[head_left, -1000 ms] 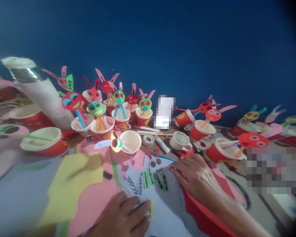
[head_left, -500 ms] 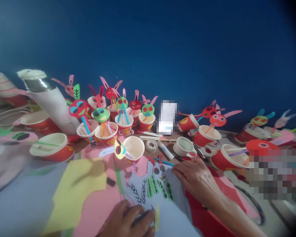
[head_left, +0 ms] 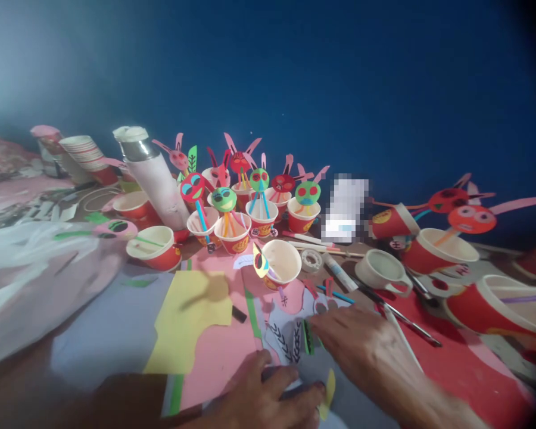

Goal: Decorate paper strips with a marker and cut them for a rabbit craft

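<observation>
My left hand lies low in the middle with its fingers loosely bent and apart, resting on grey-blue paper. A small yellow paper strip is beside its fingertips. My right hand reaches in from the right, fingers stretched out to the left over the paper, with nothing visible gripped. Its fingertips are at a green paper strip with black markings. Black leaf-like marks show left of that strip. Whatever lies under the right hand is hidden. A red paper piece with two grey discs sits just beyond it.
Several paper cups with paper animal faces on straws stand behind. Around them are a thermos, tape roll, glue stick, mug and dark pen. Yellow paper and plastic film lie left.
The view has turned left, so the scene sits further right. My right hand has moved left across the paper and now covers most of the green strips. My left hand stays on the paper.
</observation>
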A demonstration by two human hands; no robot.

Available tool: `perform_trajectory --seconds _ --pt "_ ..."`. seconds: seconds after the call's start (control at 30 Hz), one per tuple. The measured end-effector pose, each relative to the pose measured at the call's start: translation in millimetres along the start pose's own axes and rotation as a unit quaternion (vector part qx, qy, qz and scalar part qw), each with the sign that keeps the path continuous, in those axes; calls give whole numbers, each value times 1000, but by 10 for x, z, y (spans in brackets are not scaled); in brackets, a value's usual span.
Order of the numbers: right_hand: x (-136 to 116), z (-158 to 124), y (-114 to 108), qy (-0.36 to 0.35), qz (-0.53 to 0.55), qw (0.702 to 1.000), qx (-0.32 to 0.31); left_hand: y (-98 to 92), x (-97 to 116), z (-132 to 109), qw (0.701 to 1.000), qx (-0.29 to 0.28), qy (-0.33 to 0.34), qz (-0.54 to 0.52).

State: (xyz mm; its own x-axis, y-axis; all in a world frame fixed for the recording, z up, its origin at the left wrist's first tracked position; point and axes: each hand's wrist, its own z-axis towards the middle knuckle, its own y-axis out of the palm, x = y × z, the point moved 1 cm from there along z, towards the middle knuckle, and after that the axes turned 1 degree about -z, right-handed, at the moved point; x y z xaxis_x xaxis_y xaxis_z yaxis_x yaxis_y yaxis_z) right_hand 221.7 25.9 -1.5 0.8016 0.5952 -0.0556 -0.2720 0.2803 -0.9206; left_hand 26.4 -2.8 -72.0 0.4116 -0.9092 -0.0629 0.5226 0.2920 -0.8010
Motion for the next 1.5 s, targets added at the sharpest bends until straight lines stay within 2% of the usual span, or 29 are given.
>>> perform_trajectory --seconds 0.03,0.13,0.23,0.3,0.37,0.5,0.6,0.67,0.8,1.0,1.13,1.2,1.27,1.33,1.4,1.5 --pt "-111 59 33 -7 13 999 -44 4 3 2 1000 15 -3 -9" --pt "-402 221 106 -39 18 998 -54 74 38 -42 1000 6 -1 -24" --pt "-520 314 107 -73 26 995 -59 130 56 -81 1000 -9 -29 4" --pt "-443 289 62 -67 18 995 -71 106 39 -52 999 9 -38 -3" --pt "-245 169 -7 -9 -22 997 -72 39 15 16 999 28 -1 -39" --pt "318 -258 -148 164 -118 979 -27 -93 -13 130 999 -19 19 -42" --pt "648 -535 -216 242 -149 959 -9 -127 -11 137 998 -46 14 -28" --pt "757 -638 -256 278 -159 947 -7 -127 -21 123 998 -50 40 -20" --pt "748 -672 -319 314 -168 934 -36 -97 -63 84 996 -31 80 -11" --pt "637 -617 -288 322 -195 921 -104 14 -28 0 998 -30 48 -26" --pt "617 -646 -346 332 -194 916 -114 -103 4 60 998 -44 15 -50" --pt "566 -647 -404 343 -135 926 -84 -244 2 135 994 -78 22 -68" --pt "475 -629 -442 350 1 936 -41 -373 -15 210 983 -167 0 -79" --pt "358 -609 -441 348 173 921 -26 -460 -25 259 975 -207 -2 -87" --pt "238 -608 -412 346 361 866 -12 -480 -27 269 971 -221 -1 -87" --pt "96 -636 -354 324 587 742 -11 -424 -17 230 971 -220 10 -93"
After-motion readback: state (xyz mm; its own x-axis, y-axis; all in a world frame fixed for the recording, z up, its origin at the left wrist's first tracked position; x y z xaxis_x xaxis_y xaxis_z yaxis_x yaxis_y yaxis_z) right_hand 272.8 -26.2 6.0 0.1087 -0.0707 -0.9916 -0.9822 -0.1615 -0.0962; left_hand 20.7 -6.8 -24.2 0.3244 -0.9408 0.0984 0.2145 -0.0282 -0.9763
